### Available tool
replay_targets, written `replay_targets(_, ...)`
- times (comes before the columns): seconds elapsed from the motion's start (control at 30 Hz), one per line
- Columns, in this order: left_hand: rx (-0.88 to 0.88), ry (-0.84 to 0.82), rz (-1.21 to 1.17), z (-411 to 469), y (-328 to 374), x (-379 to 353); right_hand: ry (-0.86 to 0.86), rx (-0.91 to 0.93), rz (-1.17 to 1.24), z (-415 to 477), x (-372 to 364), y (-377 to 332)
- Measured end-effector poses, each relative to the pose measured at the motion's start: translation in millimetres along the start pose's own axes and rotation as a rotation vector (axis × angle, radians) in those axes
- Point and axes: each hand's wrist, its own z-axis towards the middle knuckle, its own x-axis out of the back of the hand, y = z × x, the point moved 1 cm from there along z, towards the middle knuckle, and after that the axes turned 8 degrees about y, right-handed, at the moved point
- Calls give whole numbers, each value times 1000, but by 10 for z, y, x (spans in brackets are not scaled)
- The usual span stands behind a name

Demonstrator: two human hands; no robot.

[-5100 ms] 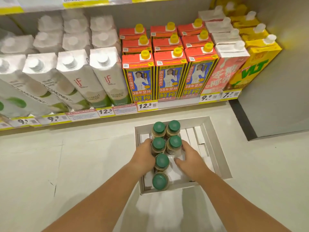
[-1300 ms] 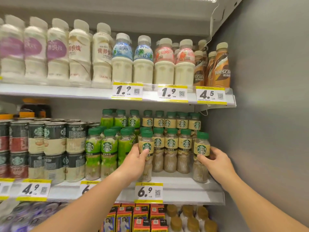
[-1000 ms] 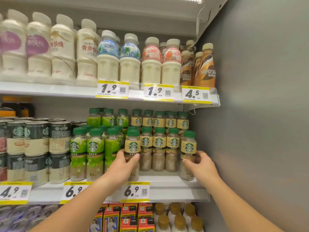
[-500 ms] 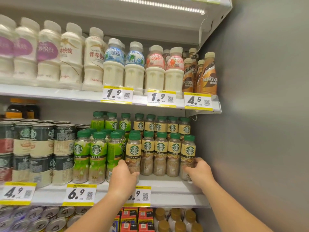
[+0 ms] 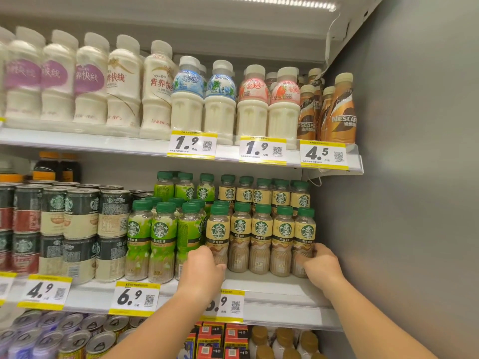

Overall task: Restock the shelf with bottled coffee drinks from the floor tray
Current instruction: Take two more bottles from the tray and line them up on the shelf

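A front row of tan-labelled bottled coffee drinks with green caps stands on the middle shelf (image 5: 272,287). My left hand (image 5: 202,269) wraps the lower body of the leftmost tan bottle (image 5: 218,234). At the row's other end, beside the grey side wall, my right hand (image 5: 321,265) grips the base of the rightmost tan bottle (image 5: 305,233). Both bottles stand upright on the shelf, touching their neighbours. More tan bottles fill the row behind. The floor tray is out of view.
Green-labelled bottles (image 5: 162,237) stand just left of my left hand, with stacked cans (image 5: 80,224) further left. The upper shelf (image 5: 129,146) holds milk drinks and brown coffee bottles (image 5: 342,112). A grey wall (image 5: 414,203) bounds the right side. Cans and cartons fill the shelf below.
My hands carried two bottles up from the floor tray and set them down at the ends of the front row. Both hands have slid lower on the bottles.
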Motion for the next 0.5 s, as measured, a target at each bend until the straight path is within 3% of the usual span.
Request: replay_targets(0.5, 43, 0, 47, 12, 47, 39, -25, 4, -29, -56, 22, -37)
